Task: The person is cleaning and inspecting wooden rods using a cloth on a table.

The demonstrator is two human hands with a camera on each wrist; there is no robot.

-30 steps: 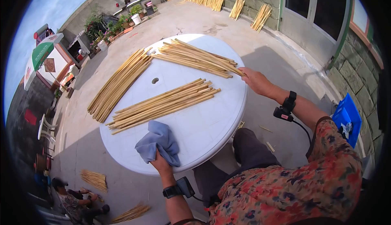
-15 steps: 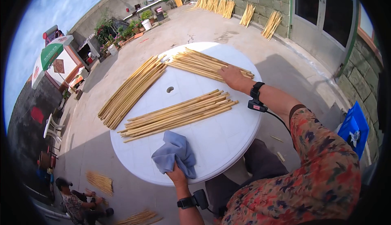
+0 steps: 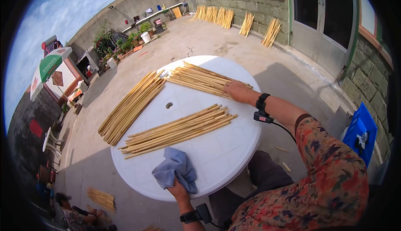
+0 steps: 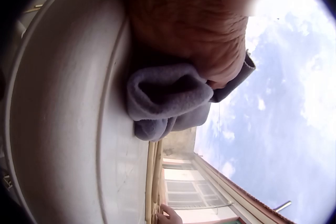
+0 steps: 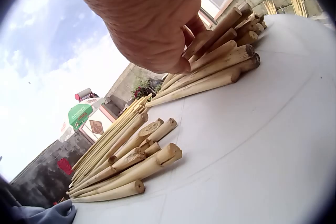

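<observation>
On a round white table (image 3: pixel 209 164) lie three groups of pale sticks: a left bundle (image 3: pixel 131 107), a middle one (image 3: pixel 179 130) and an upper right one (image 3: pixel 196 78). My right hand (image 3: pixel 240 92) is on the right part of the upper bundle; in the right wrist view the fingers of the hand (image 5: pixel 152 29) curl round a stick (image 5: pixel 223 27) at its end. Near the table's front edge my left hand (image 3: pixel 178 190) grips a crumpled blue-grey cloth (image 3: pixel 175 170), also seen folded in the left wrist view (image 4: pixel 168 92).
Stick bundles (image 3: pixel 271 32) lean on the far wall. A blue container (image 3: pixel 361 135) stands at the right. Another person (image 3: pixel 75 216) sits at the lower left beside sticks (image 3: pixel 101 199) on the ground. The table has a small hole (image 3: pixel 169 105).
My right hand has moved from the right ends of the upper bundle leftward onto its sticks. The left hand still grips the cloth, and the head view has shifted.
</observation>
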